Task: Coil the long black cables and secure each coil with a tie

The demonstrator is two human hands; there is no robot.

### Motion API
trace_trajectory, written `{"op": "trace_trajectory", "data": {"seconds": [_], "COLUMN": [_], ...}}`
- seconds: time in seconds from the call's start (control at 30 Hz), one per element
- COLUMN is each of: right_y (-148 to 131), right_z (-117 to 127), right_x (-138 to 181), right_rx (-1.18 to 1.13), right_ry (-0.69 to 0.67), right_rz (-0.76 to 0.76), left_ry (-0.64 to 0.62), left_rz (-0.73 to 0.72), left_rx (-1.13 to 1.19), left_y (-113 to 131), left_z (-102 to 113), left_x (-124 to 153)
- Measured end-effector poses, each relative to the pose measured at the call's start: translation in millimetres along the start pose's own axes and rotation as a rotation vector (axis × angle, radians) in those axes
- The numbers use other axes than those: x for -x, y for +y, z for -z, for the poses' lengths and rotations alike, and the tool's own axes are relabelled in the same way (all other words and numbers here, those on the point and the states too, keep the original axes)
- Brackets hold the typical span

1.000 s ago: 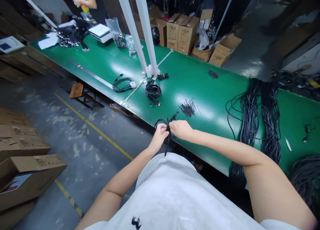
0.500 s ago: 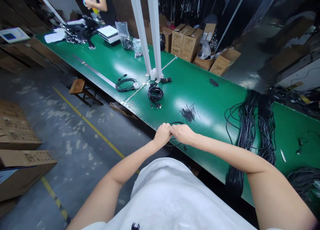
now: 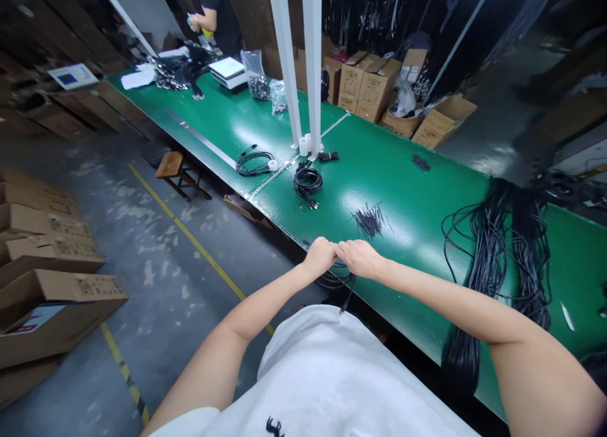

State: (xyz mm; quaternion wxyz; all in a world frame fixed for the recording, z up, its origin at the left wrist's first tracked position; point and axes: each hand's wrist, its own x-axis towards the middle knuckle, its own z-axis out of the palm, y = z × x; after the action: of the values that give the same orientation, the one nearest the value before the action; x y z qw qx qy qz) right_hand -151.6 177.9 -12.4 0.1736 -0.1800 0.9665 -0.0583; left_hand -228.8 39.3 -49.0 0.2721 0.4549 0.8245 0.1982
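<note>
My left hand (image 3: 320,256) and my right hand (image 3: 361,258) meet at the near edge of the green table, fingers closed and fingertips together. Between and below them a black cable (image 3: 351,286) shows in part, its loops hanging at the table edge; the pinched spot itself is hidden by my fingers. Just beyond my hands lies a pile of short black ties (image 3: 368,221). A coiled black cable bundle (image 3: 307,179) rests further left, its plug ends toward me.
Long black cables (image 3: 488,241) drape over the table (image 3: 403,196) at right. Another coil (image 3: 253,163) lies near white posts (image 3: 310,70). Cardboard boxes (image 3: 374,86) stand behind, a wooden stool (image 3: 171,165) at left. Another person (image 3: 215,19) stands at the far end.
The view has swung, so the table appears shifted right and slightly down. My hands stay together; more of the black cable now hangs below them.
</note>
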Motion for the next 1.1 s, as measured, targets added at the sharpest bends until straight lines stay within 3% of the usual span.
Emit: {"op": "trace_trajectory", "data": {"seconds": [0.1,0.23,0.33,0.37,0.43,0.57,0.77,0.9,1.0,1.1], "right_y": [13,18,5,1,-6,-8,-13,-35,-46,-38], "right_z": [-7,-22,-25,-23,-19,-17,-24,-26,-28,-32], "right_x": [-5,1,6,6,4,-5,-13,-4,21,52], "right_rx": [0.002,-0.014,-0.044,-0.059,-0.091,-0.159,-0.325,-0.514,-0.660,-0.772], "right_ry": [0.005,-0.013,-0.017,-0.014,-0.005,0.028,0.076,0.122,0.231,0.561], "right_rz": [-0.104,-0.128,-0.079,-0.063,-0.052,-0.172,-0.467,-0.522,-0.490,-0.490], "left_ry": [0.106,-0.082,0.075,0.112,0.064,0.009,-0.055,0.054,0.143,0.139], "left_rz": [0.158,-0.051,-0.055,-0.031,0.062,0.308,0.324,0.434,0.444,0.447], "left_rx": [0.046,0.181,0.154,0.182,0.315,0.528,0.931,1.155,1.357,1.507], "left_y": [20,25,10,5,-4,-5,6,11,16,27], "left_z": [-17,-16,0,3,4,-16,-34,-31,-25,-7], "left_x": [15,38,33,28,17,9,16,23,34,49]}}
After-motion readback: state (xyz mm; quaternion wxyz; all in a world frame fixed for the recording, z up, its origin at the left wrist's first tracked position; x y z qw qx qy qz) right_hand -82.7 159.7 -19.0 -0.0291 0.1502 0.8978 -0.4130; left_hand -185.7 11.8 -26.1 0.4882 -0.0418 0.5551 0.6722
